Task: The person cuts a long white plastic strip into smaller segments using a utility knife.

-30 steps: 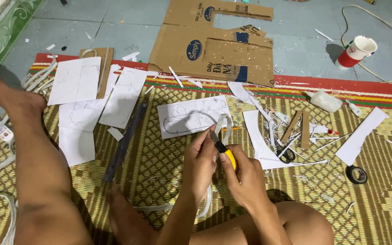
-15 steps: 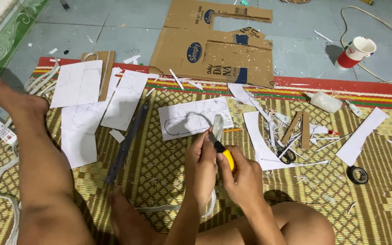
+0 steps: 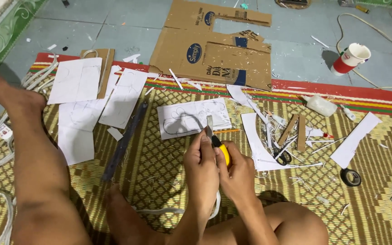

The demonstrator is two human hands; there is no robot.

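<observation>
Your left hand (image 3: pixel 201 156) and right hand (image 3: pixel 235 168) are both clenched on the yellow utility knife (image 3: pixel 217 144), blade up, just above the woven mat (image 3: pixel 159 159). The sheet with the pencilled outline (image 3: pixel 191 119) lies uncut beyond it; paper offcuts by the scissors (image 3: pixel 282 155) look finished, so cutting seems partway

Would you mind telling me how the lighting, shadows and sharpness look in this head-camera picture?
Head view: soft, even light, no glare on the woven mat; a short shadow beside the paper cup; both hands, left hand and right hand, and the yellow utility knife are fairly sharp; straight mat borders bow slightly toward the frame edges.
</observation>
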